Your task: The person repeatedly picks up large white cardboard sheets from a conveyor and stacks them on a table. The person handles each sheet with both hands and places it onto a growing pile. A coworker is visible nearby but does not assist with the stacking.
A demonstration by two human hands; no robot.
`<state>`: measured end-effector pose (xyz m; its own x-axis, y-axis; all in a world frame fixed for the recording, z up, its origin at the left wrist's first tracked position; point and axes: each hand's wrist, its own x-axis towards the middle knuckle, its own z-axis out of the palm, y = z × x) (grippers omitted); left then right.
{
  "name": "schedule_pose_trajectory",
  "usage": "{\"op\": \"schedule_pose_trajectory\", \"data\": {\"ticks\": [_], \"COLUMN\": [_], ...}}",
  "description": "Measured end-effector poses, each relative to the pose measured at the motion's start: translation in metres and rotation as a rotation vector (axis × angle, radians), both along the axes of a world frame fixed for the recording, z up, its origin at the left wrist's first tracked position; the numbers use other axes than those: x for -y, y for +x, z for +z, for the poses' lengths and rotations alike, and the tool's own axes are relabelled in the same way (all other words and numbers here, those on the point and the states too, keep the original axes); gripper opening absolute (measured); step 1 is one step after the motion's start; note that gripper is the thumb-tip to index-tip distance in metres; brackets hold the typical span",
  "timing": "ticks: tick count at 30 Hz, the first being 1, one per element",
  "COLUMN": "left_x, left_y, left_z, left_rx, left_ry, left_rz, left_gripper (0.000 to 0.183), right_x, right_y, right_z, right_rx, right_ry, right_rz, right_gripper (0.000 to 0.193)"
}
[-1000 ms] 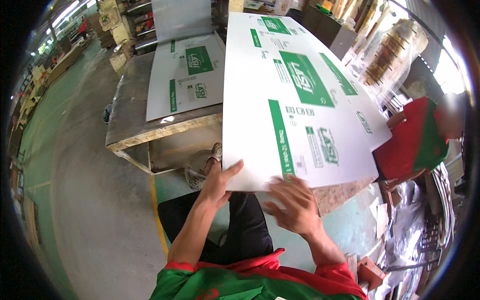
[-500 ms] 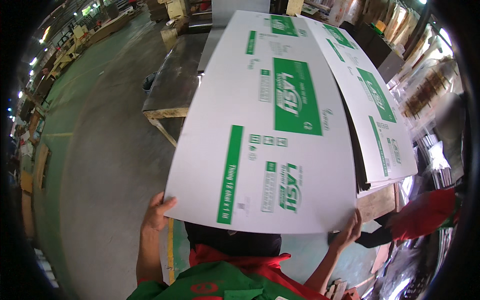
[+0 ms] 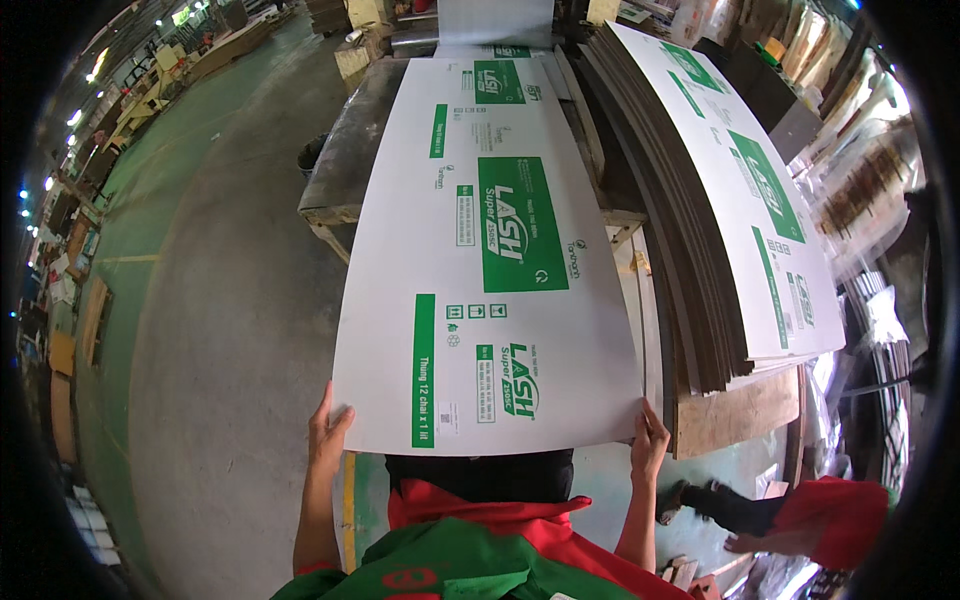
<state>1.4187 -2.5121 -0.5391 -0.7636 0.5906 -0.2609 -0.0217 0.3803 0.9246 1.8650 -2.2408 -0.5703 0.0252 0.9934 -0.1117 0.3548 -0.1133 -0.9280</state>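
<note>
A long white cardboard sheet (image 3: 390, 280) printed with green panels stretches away from me, its far end lying on the dark metal table ahead. My left hand (image 3: 327, 432) grips the near left corner, thumb on top. At the near right corner, my right hand (image 3: 649, 440) is closed on the sheet's edge. Both hands hold the sheet in front of my waist; their undersides are partly hidden. To the right rises a tall stack of similar printed cardboard sheets (image 3: 725, 230), standing apart from the held one.
The dark metal table (image 3: 350, 160) has an upright grey panel (image 3: 495, 22) at its far end. A wooden board (image 3: 740, 410) supports the stack. At the lower right another person in a red sleeve (image 3: 850, 520) bends near plastic-wrapped bundles (image 3: 880, 320). Grey-green floor (image 3: 220, 330) spreads left.
The held sheet has swung left, off the stack's side, and now lies lower along the table. Both hands moved with it. The person at the right shifted slightly lower.
</note>
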Motion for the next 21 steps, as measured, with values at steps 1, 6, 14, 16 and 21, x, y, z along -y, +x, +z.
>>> {"op": "schedule_pose_trajectory", "data": {"ticks": [1, 6, 14, 16, 21], "left_x": [0.001, 0.014, 0.074, 0.073, 0.002], "left_y": [0.002, 0.012, 0.058, 0.061, 0.018], "left_z": [-0.001, 0.0, -0.009, -0.016, -0.041], "left_rx": [-0.039, -0.12, -0.373, -0.306, -0.394], "left_ry": [0.003, -0.195, -0.216, -0.21, -0.349], "left_rz": [0.0, 0.002, -0.066, -0.024, -0.033], "left_gripper": [0.068, 0.062, 0.058, 0.058, 0.056], "right_x": [0.004, 0.027, 0.09, 0.089, 0.017], "right_y": [0.004, 0.021, 0.072, 0.073, 0.027], "right_z": [0.004, 0.02, 0.033, 0.03, -0.002], "right_rx": [0.023, 0.051, 0.108, 0.114, 0.064], "right_ry": [-0.022, -0.078, -0.204, -0.247, -0.005], "right_rz": [0.003, 0.0, -0.036, -0.076, -0.058], "right_gripper": [0.037, 0.036, 0.039, 0.039, 0.038]}}
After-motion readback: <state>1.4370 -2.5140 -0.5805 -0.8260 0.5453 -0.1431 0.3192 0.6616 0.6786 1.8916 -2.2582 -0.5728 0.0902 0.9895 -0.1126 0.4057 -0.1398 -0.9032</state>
